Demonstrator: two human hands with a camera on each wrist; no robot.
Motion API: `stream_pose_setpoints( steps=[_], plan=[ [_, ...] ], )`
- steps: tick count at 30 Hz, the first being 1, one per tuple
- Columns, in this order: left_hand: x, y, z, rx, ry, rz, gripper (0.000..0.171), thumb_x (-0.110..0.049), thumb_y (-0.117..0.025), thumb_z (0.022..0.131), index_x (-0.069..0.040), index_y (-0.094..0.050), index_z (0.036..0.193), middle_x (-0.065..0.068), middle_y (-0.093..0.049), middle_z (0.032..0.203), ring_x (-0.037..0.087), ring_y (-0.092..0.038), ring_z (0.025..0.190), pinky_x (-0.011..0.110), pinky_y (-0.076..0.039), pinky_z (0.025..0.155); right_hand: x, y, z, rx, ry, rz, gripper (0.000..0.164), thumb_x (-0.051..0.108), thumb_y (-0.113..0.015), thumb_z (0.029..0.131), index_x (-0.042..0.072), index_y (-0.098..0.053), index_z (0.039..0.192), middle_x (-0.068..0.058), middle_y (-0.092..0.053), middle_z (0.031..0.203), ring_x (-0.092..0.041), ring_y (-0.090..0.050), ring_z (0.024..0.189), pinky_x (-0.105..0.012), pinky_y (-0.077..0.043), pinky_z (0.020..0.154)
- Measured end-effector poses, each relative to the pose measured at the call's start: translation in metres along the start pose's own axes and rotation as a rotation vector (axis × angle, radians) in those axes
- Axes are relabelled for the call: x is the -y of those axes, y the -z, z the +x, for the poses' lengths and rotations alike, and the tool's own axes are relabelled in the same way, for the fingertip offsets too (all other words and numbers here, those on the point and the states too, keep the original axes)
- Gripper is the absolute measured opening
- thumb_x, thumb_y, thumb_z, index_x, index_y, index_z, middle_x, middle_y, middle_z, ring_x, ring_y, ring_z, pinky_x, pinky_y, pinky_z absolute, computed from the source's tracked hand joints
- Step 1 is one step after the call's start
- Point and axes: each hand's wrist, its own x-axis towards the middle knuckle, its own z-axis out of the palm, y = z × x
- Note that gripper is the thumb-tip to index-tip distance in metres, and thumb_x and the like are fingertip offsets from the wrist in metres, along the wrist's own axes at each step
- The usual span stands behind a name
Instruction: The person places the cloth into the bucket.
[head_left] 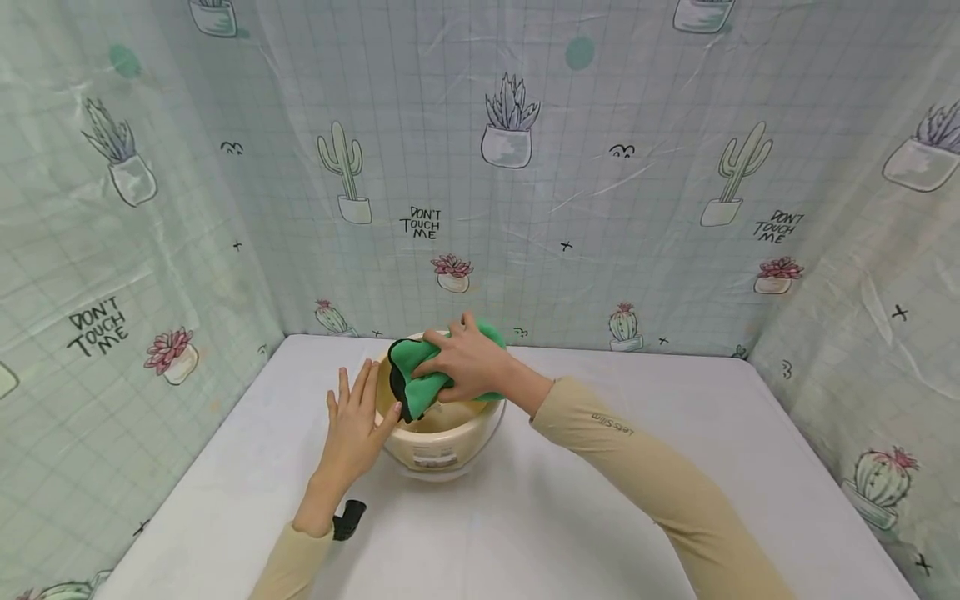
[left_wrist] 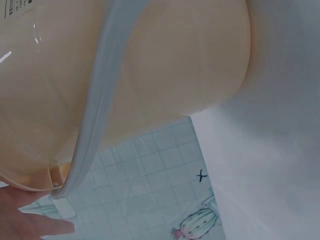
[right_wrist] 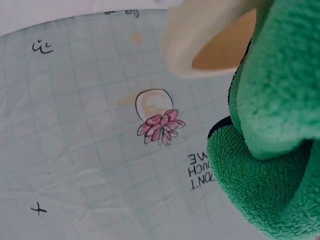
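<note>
A cream plastic bucket (head_left: 442,442) stands upright on the white table, its pale handle (left_wrist: 95,100) hanging down across the outside. My right hand (head_left: 471,360) grips a bunched green towel (head_left: 422,385) with dark edging, over the bucket's mouth. In the right wrist view the fluffy green towel (right_wrist: 270,185) fills the right side and overlaps the bucket's rim (right_wrist: 182,50). My left hand (head_left: 356,425) lies against the left side of the rim with fingers straight and spread. The left wrist view shows its fingers (left_wrist: 45,225) beside the rim near the handle's joint.
A small black object (head_left: 349,520) shows beside the left wrist. The white table (head_left: 600,500) is enclosed at the back and sides by a cactus-print curtain (head_left: 570,192).
</note>
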Motion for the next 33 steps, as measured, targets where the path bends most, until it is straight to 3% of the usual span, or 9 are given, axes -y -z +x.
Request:
stream_pose_setpoints(
  steps=[12,18,24,33],
  plan=[
    [-0.003,0.0,-0.006,-0.005,0.008,-0.003,0.07,-0.045,-0.042,0.09,-0.009,-0.015,0.143,0.016,-0.016,0.149,0.046,0.003,0.135,0.07,-0.005,0.098,0.013,-0.016,0.012,0.095,-0.005,0.017,0.041,0.051,-0.054,0.079,0.044,-0.053,0.119,0.0,-0.047,0.129,-0.027,-0.054,0.097,-0.05,-0.034,0.088],
    [-0.005,-0.001,-0.011,-0.013,0.012,-0.01,0.069,-0.041,-0.044,0.09,-0.008,-0.016,0.143,0.017,-0.017,0.148,0.047,0.002,0.134,0.07,-0.004,0.097,0.019,-0.02,0.012,0.138,-0.006,0.004,0.046,0.053,-0.057,0.077,0.045,-0.05,0.122,0.0,-0.044,0.133,-0.027,-0.05,0.108,-0.057,-0.028,0.096],
    [-0.008,-0.003,-0.016,-0.018,0.017,-0.004,0.069,-0.039,-0.046,0.089,-0.007,-0.017,0.143,0.018,-0.017,0.148,0.047,0.001,0.134,0.07,-0.005,0.097,0.021,-0.02,0.006,0.092,0.008,-0.009,0.047,0.06,-0.051,0.078,0.043,-0.05,0.122,0.001,-0.05,0.126,-0.023,-0.049,0.11,-0.059,-0.027,0.098],
    [-0.01,0.001,-0.021,-0.009,0.024,-0.002,0.07,-0.046,-0.041,0.09,-0.007,-0.017,0.143,0.018,-0.018,0.148,0.047,0.0,0.134,0.07,-0.005,0.098,0.016,-0.011,-0.012,-0.018,-0.025,0.048,0.039,0.05,-0.049,0.084,0.037,-0.055,0.12,-0.001,-0.054,0.123,-0.023,-0.048,0.108,-0.055,-0.031,0.094]
  ],
)
